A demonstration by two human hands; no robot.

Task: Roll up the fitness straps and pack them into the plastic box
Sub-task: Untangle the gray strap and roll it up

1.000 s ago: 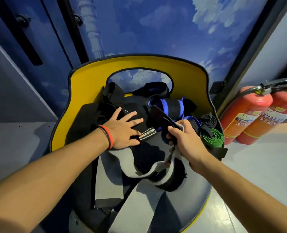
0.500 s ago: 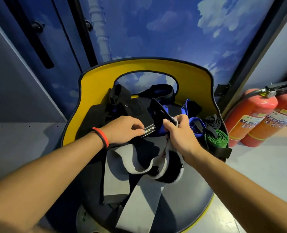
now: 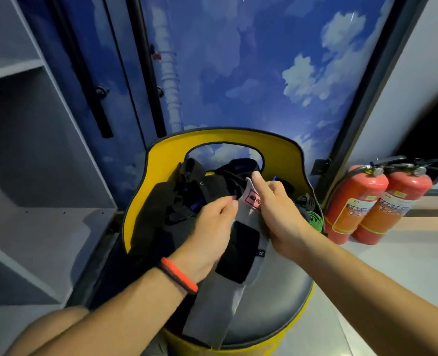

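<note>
A grey fitness strap (image 3: 212, 304) with a black patch and a pink label lies stretched along the seat of a yellow chair (image 3: 238, 138), its near end hanging over the front edge. My left hand (image 3: 210, 235) grips the strap's left edge beside the label. My right hand (image 3: 277, 211) pinches the far end at the label, forefinger raised. More black and blue straps (image 3: 194, 194) are heaped on the seat behind. A rolled green strap (image 3: 315, 220) sits at the seat's right side. No plastic box is in view.
Two red fire extinguishers (image 3: 367, 201) stand on the floor to the right of the chair. Grey open shelves (image 3: 33, 176) fill the left. A blue sky-printed wall and a dark door frame rise behind the chair.
The camera has tilted up and back. Both hands have lifted the grey strap's far end, straightening its folds; its pink label now faces up. My left hand went from pressing flat to gripping.
</note>
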